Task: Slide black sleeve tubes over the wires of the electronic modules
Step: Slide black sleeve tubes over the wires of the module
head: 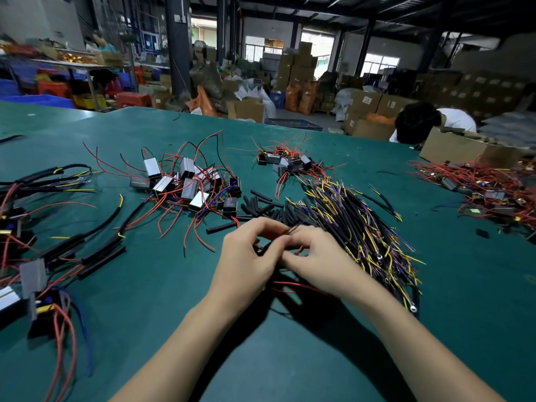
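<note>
My left hand [246, 256] and my right hand [316, 256] meet at the middle of the green table [174, 314], fingers curled around a black sleeve tube and thin wires between them; the exact grip is partly hidden. Red wires [293, 285] trail under my right wrist. Loose black sleeve tubes [261, 206] lie just beyond my hands. A heap of silver and black modules with red wires [188, 181] sits to the far left of them. A thick bundle of black, yellow and purple wires [365, 227] spreads at the right.
Sleeved assemblies with modules [58, 250] lie along the left edge. A smaller module pile [287, 162] is further back, another wire heap [487, 190] at the far right. A person [429, 120] bends over cardboard boxes beyond the table.
</note>
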The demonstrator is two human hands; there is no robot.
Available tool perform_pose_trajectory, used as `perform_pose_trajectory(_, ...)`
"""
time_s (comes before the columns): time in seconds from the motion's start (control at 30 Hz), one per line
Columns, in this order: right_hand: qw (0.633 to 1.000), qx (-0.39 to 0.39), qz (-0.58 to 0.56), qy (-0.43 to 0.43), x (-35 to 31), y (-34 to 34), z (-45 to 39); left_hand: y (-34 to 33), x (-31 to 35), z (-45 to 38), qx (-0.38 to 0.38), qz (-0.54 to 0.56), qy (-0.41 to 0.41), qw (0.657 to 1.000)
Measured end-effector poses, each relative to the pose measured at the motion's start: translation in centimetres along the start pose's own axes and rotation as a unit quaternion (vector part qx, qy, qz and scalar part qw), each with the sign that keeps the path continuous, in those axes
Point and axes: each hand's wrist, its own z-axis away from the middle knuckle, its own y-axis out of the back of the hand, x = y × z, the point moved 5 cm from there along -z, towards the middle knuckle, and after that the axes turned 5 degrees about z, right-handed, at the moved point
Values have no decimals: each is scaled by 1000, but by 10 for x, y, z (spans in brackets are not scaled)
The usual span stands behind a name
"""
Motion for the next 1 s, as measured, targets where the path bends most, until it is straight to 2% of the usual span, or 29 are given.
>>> perform_pose_trajectory(0.07, 999, 16, -34, 2, 3, 17, -1, 5, -4, -1, 33, 8, 10, 999)
perform_pose_trajectory(0.1, 998, 51, -35, -18, 8, 28, -2, 6, -6, -1, 43, 22, 20, 999)
perform_pose_trajectory(0.2, 976, 173, 64, -118, 34, 56, 1, 5, -10, 0, 36, 64, 52, 996)
perform_pose_trajectory(0.23, 968, 173, 96, -154, 42, 58, 2, 4, -10, 1, 28, 68, 57, 996)
perform_pose_trajectory(0.33, 944, 86, 209, -239, 57, 45, 7, 1, -10, 3, 9, 65, 56, 996)
perform_pose_trajectory(0.43, 920, 61, 305, -241, 56, 31, 8, 1, -11, 3, -9, 51, 52, 997)
perform_pose_trajectory(0.57, 918, 79, 313, -231, 52, 23, 5, 1, -12, 2, -23, -2, 35, 999)
perform_pose_trajectory(0.73, 919, 74, 300, -245, 49, 21, 5, 3, -10, 0, -17, -19, 22, 999)
perform_pose_trajectory(1.0, 914, 22, 310, -261, 45, 18, 4, 3, -8, -1, -3, -19, 26, 999)
